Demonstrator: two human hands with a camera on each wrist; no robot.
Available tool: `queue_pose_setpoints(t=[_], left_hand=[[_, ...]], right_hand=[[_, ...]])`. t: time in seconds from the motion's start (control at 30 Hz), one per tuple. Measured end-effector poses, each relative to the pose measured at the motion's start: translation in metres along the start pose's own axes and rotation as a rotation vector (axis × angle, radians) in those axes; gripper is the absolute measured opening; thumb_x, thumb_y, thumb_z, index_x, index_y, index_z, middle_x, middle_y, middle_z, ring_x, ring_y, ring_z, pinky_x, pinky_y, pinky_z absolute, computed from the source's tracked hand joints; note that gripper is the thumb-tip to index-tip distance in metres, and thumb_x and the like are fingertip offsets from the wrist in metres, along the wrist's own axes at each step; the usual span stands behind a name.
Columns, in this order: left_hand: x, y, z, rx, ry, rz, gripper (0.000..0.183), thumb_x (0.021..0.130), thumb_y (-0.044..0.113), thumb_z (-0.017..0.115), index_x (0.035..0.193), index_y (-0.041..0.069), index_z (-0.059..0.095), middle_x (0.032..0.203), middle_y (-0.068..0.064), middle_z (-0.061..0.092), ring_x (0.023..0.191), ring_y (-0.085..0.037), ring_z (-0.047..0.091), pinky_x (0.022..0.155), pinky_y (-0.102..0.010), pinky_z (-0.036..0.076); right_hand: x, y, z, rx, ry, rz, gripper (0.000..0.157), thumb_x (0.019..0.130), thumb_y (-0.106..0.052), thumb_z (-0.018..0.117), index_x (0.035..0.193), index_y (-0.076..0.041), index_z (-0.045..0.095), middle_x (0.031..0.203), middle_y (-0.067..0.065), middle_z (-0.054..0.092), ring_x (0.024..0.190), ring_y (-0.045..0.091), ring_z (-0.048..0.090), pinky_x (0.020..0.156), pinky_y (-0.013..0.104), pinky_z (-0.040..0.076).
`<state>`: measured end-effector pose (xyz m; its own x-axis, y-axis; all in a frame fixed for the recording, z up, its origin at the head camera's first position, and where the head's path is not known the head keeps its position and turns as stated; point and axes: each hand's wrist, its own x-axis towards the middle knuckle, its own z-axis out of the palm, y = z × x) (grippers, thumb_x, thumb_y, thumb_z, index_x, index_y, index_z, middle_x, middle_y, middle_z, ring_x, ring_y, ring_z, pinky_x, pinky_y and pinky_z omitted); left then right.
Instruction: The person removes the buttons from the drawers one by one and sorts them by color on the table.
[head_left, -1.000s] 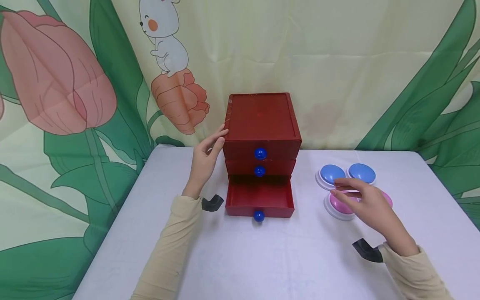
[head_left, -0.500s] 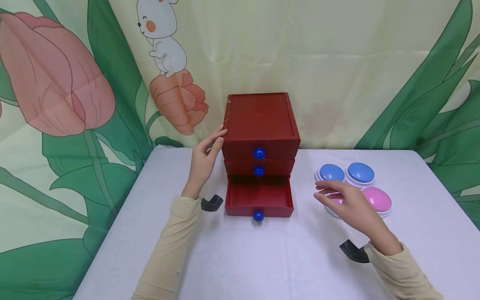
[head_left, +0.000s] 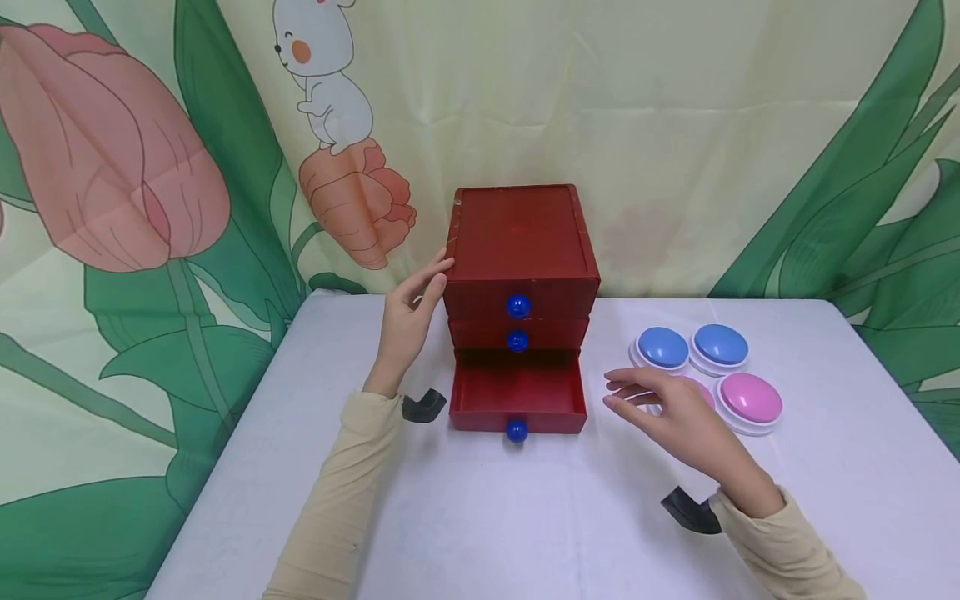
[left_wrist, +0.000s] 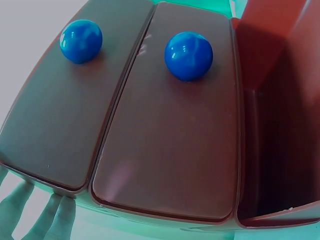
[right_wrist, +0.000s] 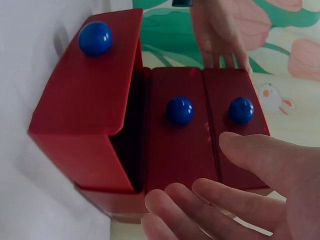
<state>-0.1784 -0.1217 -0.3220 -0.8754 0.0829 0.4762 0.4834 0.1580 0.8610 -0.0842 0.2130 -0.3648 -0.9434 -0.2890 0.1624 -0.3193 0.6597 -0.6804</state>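
A dark red cabinet with three drawers and round blue knobs stands at the back of the table. Its bottom drawer is pulled out and shows a bare floor; the upper two are closed. My left hand rests its fingers against the cabinet's left side near the top, fingers fairly straight. In the right wrist view those fingertips reach the top drawer's side. My right hand hovers to the right of the open drawer, fingers loosely bent, holding nothing. It partly covers one pink push button.
Two blue push buttons on white bases sit at the right, with another pink push button in front of them. Behind the white table hangs a printed curtain with a rabbit and flowers.
My right hand has moved left from over the pink buttons toward the cabinet, uncovering the right pink one. My left hand stays at the cabinet's side; the drawers look unchanged.
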Motion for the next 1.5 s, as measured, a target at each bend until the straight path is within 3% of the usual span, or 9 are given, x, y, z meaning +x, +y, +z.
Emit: queue_pose_setpoints(t=[0.27, 0.6, 0.9, 1.27, 1.5], left_hand=[[-0.001, -0.001, -0.001, 0.006, -0.001, -0.011, 0.034, 0.102, 0.011, 0.054, 0.133, 0.0, 0.061, 0.148, -0.01, 0.051, 0.137, -0.02, 0.049, 0.102, -0.041, 0.05], [-0.001, 0.001, -0.001, 0.009, -0.003, -0.007, 0.034, 0.102, 0.011, 0.054, 0.134, -0.001, 0.061, 0.148, -0.011, 0.051, 0.137, -0.021, 0.049, 0.102, -0.046, 0.05], [-0.001, 0.002, -0.001, 0.005, -0.005, -0.004, 0.034, 0.102, 0.01, 0.054, 0.133, -0.001, 0.061, 0.148, -0.011, 0.051, 0.137, -0.021, 0.05, 0.102, -0.046, 0.05], [0.0, 0.0, -0.001, -0.008, -0.003, -0.012, 0.034, 0.102, 0.01, 0.055, 0.133, 0.0, 0.061, 0.148, -0.01, 0.051, 0.136, -0.02, 0.05, 0.097, -0.028, 0.051], [-0.001, 0.001, -0.001, -0.005, -0.002, -0.013, 0.034, 0.102, 0.01, 0.055, 0.133, -0.001, 0.061, 0.148, -0.011, 0.051, 0.136, -0.02, 0.05, 0.099, -0.037, 0.051]], right_hand=[[0.003, -0.01, 0.009, 0.026, -0.063, 0.015, 0.037, 0.091, -0.026, 0.073, 0.122, -0.006, 0.068, 0.11, 0.006, 0.073, 0.092, 0.015, 0.071, 0.085, 0.041, 0.059], [0.004, -0.016, 0.021, 0.053, -0.154, 0.045, 0.036, 0.091, -0.026, 0.073, 0.122, -0.009, 0.069, 0.106, -0.001, 0.074, 0.093, 0.013, 0.07, 0.084, 0.035, 0.059], [0.004, -0.02, 0.035, 0.088, -0.234, 0.034, 0.032, 0.093, -0.029, 0.07, 0.119, -0.01, 0.071, 0.101, -0.007, 0.073, 0.092, 0.009, 0.069, 0.083, 0.025, 0.057], [0.007, -0.019, 0.054, 0.126, -0.283, -0.022, 0.03, 0.094, -0.026, 0.069, 0.115, -0.004, 0.072, 0.1, -0.003, 0.075, 0.088, 0.007, 0.07, 0.08, 0.022, 0.057], [0.008, -0.015, 0.07, 0.119, -0.288, -0.033, 0.029, 0.094, -0.021, 0.069, 0.115, -0.003, 0.073, 0.1, 0.0, 0.076, 0.089, 0.009, 0.071, 0.08, 0.022, 0.057]])
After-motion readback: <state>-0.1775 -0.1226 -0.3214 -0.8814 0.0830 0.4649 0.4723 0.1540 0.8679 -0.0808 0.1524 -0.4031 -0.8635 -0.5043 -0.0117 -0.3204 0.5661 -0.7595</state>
